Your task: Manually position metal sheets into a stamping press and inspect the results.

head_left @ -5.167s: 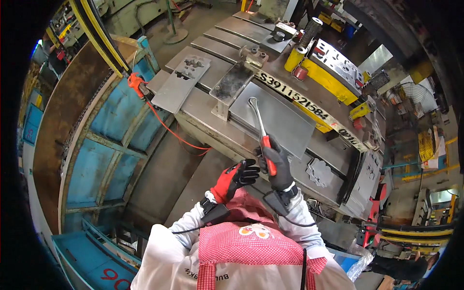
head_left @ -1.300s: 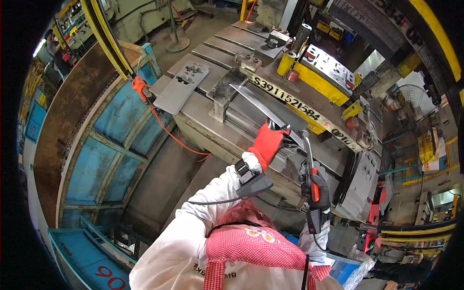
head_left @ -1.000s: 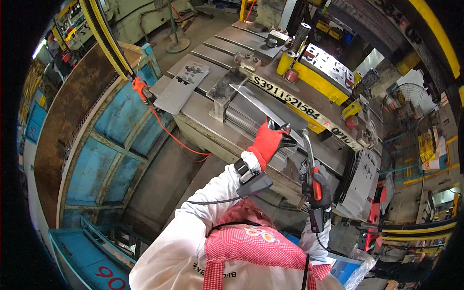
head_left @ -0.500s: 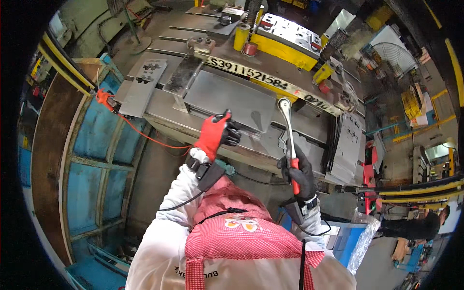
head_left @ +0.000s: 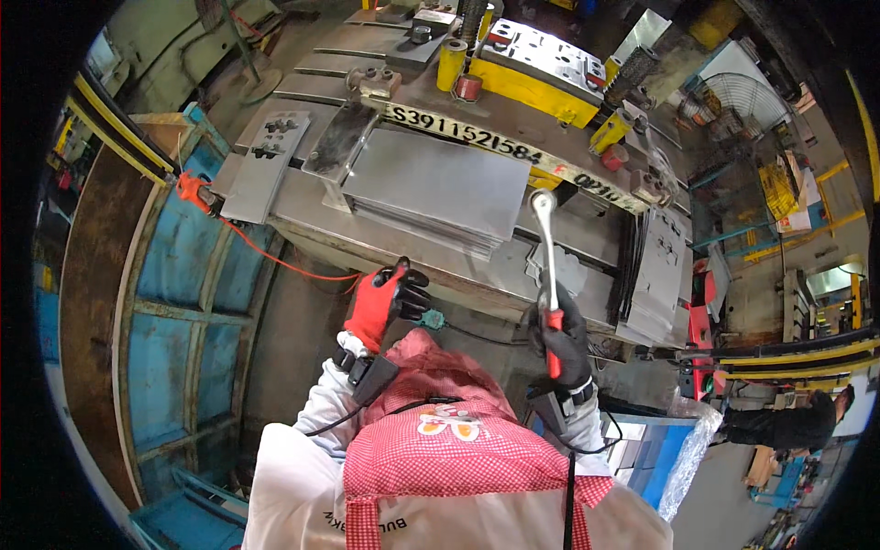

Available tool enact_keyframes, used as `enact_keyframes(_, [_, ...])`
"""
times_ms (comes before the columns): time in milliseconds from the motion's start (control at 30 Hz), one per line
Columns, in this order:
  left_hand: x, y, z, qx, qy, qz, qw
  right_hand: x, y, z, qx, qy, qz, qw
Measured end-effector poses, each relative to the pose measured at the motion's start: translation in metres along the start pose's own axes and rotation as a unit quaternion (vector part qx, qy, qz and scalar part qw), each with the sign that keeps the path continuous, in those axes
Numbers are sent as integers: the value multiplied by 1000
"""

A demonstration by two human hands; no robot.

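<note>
My right hand (head_left: 575,341), in a black glove, grips a ratchet wrench (head_left: 548,252) by its red handle. The wrench's round silver head points away from me, above the right part of the machine bed. Off the bed's near edge hovers my left hand (head_left: 383,301) in a red and black glove, fingers loosely bent and apart, with nothing visible in it. Beyond it lies a stack of flat grey metal sheets (head_left: 431,183). A small cut metal piece (head_left: 561,266) rests on the bed beside the wrench.
A long marked die plate (head_left: 477,137) spans the bed behind the sheets, with a yellow die block (head_left: 532,87) further back. More plates stand at right (head_left: 655,284). An orange cord (head_left: 284,263) hangs along the front. Blue framed panels (head_left: 170,339) stand left. A person (head_left: 779,426) is far right.
My left hand has drawn back from the sheet stack, toward my body and slightly left. My right hand has lowered a little with the ratchet wrench still in it.
</note>
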State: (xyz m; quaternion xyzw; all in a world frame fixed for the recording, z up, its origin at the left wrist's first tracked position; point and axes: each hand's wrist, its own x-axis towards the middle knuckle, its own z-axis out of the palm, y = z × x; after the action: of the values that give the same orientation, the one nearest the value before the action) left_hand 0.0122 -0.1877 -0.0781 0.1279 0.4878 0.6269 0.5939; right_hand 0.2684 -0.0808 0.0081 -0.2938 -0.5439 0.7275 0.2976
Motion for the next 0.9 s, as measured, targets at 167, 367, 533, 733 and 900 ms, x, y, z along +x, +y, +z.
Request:
enact_keyframes(167, [-2, -6, 11, -26, -25, -7, 999, 9, 2, -5, -29, 14, 21, 999])
enact_keyframes(367, [-16, 2, 23, 14, 42, -7, 999, -5, 3, 1, 14, 33, -10, 999])
enact_keyframes(533, [-13, -9, 21, 14, 53, 7, 998, -6, 39, -19, -83, 21, 88, 992])
enact_keyframes(733, [-14, -10, 25, -4, 59, -7, 998, -12, -22, 6, 23, 54, -25, 998])
enact_keyframes(900, [-15, -6, 29, -9, 44, -17, 999, -7, -19, 6, 9, 48, -28, 998])
